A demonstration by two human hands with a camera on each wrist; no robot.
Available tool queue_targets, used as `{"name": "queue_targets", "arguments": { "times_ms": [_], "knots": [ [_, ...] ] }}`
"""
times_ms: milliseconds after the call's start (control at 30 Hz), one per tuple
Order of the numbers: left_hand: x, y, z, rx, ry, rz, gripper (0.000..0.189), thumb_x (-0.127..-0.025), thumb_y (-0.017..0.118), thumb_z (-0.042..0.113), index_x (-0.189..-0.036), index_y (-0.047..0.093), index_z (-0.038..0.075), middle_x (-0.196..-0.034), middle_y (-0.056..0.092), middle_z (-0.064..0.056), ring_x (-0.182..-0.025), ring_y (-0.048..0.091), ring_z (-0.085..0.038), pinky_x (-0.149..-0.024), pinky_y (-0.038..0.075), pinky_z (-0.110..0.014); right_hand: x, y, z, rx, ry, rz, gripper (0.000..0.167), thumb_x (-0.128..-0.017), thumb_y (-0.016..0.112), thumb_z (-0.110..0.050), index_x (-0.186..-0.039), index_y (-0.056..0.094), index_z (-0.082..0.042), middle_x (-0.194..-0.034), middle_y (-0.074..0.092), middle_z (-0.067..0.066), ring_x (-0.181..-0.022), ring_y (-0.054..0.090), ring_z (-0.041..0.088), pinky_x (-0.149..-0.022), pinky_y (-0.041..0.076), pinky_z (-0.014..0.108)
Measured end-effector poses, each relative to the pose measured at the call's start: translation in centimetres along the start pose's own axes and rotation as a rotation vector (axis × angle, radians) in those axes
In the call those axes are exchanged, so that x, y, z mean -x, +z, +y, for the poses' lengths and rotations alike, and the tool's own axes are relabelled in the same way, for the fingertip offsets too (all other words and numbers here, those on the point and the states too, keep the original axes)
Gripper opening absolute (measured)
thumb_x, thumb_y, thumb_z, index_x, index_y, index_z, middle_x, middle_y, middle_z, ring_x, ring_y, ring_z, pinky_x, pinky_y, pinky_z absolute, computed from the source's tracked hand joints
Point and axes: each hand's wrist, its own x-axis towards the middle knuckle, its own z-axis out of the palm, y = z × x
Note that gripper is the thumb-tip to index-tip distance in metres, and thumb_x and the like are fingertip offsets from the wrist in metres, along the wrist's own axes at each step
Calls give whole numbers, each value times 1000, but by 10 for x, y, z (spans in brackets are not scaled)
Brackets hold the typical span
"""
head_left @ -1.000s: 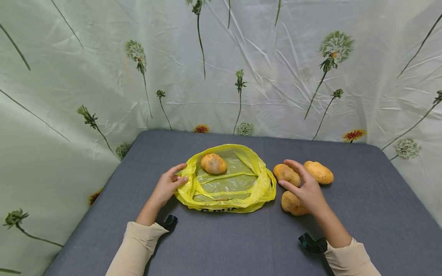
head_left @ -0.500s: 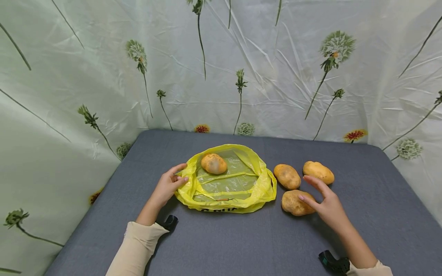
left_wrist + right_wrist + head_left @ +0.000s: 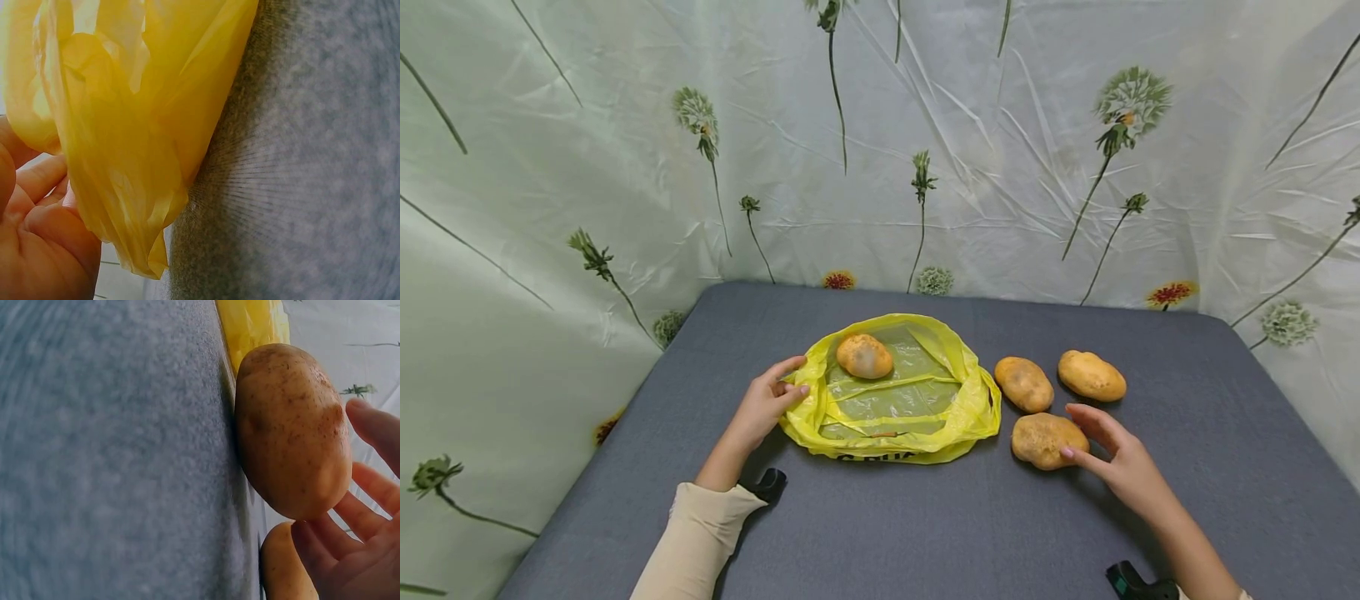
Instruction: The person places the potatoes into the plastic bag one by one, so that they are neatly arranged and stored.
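Observation:
A yellow plastic bag (image 3: pixel 973 408) lies spread on the table, its mouth facing up, with one potato (image 3: pixel 864 357) inside at the back left. My left hand (image 3: pixel 765 408) holds the bag's left rim between thumb and fingers; in the left wrist view the thin yellow film hangs beside the fingers. To the right of the bag rests a knobbly potato (image 3: pixel 1043 441). My right hand (image 3: pixel 1123 467) is at its right end, thumb and fingers spread around it. The right wrist view shows the thumb slightly apart from the skin, with fingertips close behind the potato.
Behind the near potato lie two more, one potato (image 3: pixel 1024 384) close to the bag and another potato (image 3: pixel 1092 375) farther right. A grey cloth covers the table (image 3: pixel 910 533). A flower-printed curtain (image 3: pixel 880 167) hangs along the back and left.
My right hand has moved right and toward me, from the potato beside the bag to the nearest one. The left hand, bag and potatoes have stayed in place.

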Motion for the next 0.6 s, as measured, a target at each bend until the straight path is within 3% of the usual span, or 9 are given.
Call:
{"name": "queue_targets", "arguments": {
  "times_ms": [100,300,500,600],
  "knots": [
    [0,0,0,-1,-1,-1,49,-86,60,7,-131,42,1,-99,52,-15,-68,50,-11,-54,43,-22,2,-1,3,-31,1,-23,53,-77,68,1,-125,45,4,-120,50,5,-110,42,-4,-86,32,9],
    [0,0,1,-7,-4,-2,49,-86,60,8,-132,42,2,-105,52,-17,-68,50,-11,-54,43,-22,4,-3,8,-49,6,-61,54,-78,67,2,-125,43,7,-121,48,15,-108,43,-4,-84,34,10],
    [0,0,1,-15,-4,-2,49,-86,60,8,-132,42,2,-104,52,-17,-67,50,-11,-54,43,-23,5,-4,11,-50,22,-78,54,-79,67,1,-127,42,6,-122,45,-9,-106,44,-5,-81,37,10],
    [0,0,1,-13,-6,0,49,-86,60,7,-131,42,2,-101,53,-17,-67,50,-11,-53,43,-23,6,-4,11,-35,28,-74,54,-79,67,-1,-126,43,4,-121,45,-12,-105,44,-6,-79,38,11]
  ]
}}
